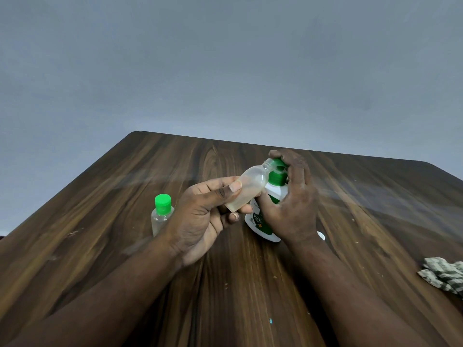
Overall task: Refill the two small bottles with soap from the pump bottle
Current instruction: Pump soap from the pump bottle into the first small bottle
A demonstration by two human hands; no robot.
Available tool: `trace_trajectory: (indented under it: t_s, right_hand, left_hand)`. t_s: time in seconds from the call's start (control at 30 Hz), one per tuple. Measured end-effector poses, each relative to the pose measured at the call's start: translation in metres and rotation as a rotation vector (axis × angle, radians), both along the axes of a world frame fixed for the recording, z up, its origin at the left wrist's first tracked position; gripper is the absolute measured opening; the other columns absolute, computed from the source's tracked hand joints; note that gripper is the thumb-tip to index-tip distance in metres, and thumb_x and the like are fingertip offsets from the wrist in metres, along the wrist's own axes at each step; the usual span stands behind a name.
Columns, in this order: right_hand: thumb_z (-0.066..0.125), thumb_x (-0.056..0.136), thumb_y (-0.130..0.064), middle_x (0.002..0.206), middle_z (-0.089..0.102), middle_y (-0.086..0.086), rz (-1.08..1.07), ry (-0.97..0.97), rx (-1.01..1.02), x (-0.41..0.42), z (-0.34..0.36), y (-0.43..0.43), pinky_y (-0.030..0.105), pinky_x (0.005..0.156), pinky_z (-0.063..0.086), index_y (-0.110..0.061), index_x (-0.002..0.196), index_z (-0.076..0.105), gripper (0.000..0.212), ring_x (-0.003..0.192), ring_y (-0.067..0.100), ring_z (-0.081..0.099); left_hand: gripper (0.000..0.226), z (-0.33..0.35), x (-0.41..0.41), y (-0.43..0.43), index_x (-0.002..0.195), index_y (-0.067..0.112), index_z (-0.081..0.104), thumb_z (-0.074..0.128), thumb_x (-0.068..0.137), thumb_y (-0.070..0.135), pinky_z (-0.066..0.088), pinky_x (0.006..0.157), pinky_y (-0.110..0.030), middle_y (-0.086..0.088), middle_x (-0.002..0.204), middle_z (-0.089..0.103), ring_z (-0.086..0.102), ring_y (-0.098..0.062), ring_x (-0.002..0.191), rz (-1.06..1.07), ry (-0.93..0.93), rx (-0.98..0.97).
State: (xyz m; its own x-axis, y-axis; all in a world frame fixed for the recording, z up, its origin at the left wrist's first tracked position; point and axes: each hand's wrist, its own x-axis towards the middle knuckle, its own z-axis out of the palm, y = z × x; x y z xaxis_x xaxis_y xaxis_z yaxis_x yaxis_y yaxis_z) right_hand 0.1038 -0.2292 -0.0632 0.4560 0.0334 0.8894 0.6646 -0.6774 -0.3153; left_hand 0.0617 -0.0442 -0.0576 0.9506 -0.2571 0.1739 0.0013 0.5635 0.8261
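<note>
At table (125, 271) centre, pinches uncapped small bottle (251, 181) in left hand (200, 221), tilting mouth to pump bottle (263, 229) spout for soap; curls right hand (293, 204) over pump head, seemingly to press.

Left hand (200, 216): I grip the open bottle (246, 189), tilted toward the pump bottle (259, 222).
Right hand (293, 204): my fingers (278, 154) curl over its pump.
Desk (100, 246): capped bottle (161, 216), cloth (443, 274).

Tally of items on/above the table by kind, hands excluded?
small bottles: 2 (capped small bottle, open small bottle, which is held off the table)
pump bottle: 1
crumpled cloth: 1
white round piece, partly hidden, kind unclear: 1
Total: 5
</note>
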Motion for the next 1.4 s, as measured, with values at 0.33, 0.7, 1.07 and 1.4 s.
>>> trace_trajectory:
  t_s: [0.33,0.7,1.07,1.4]
  right_hand:
    - [0.075,0.079,-0.030,0.130,0.063,0.005,0.007,0.027,-0.036,-0.002,0.006,-0.003,0.032,0.096,0.054,-0.007,0.135,0.058,0.063,0.118,0.020,0.061]
    - [0.081,0.076,-0.028,0.129,0.064,0.005,-0.045,-0.016,-0.053,0.000,-0.001,0.000,0.026,0.096,0.051,-0.009,0.132,0.056,0.064,0.117,0.020,0.061]
    - [0.083,0.076,-0.028,0.125,0.064,0.006,-0.093,-0.016,-0.047,0.000,-0.001,0.001,0.014,0.093,0.044,-0.006,0.132,0.060,0.064,0.112,0.017,0.061]
    - [0.059,0.092,-0.021,0.120,0.071,0.002,0.144,0.072,0.028,-0.010,0.019,-0.014,0.030,0.088,0.054,-0.007,0.129,0.067,0.041,0.110,0.015,0.066]
  left_hand:
    - [0.046,0.003,0.000,0.001,0.124,-0.005,0.066,0.071,0.086,0.021,0.050,0.056,-0.020,-0.033,0.119,0.067,0.068,-0.020,0.076,0.040,0.014,-0.018]
    - [0.043,0.007,-0.003,0.001,0.126,-0.005,0.064,0.064,0.090,0.019,0.050,0.055,-0.019,-0.035,0.123,0.064,0.067,-0.019,0.074,0.025,0.049,-0.015]
    - [0.044,0.009,-0.004,0.001,0.128,0.000,0.063,0.065,0.090,0.021,0.051,0.056,-0.019,-0.032,0.122,0.066,0.067,-0.019,0.075,0.027,0.051,-0.011]
    - [0.044,0.011,-0.003,0.003,0.127,0.001,0.064,0.065,0.089,0.023,0.046,0.050,-0.019,-0.021,0.112,0.072,0.062,-0.017,0.064,0.032,0.019,0.053]
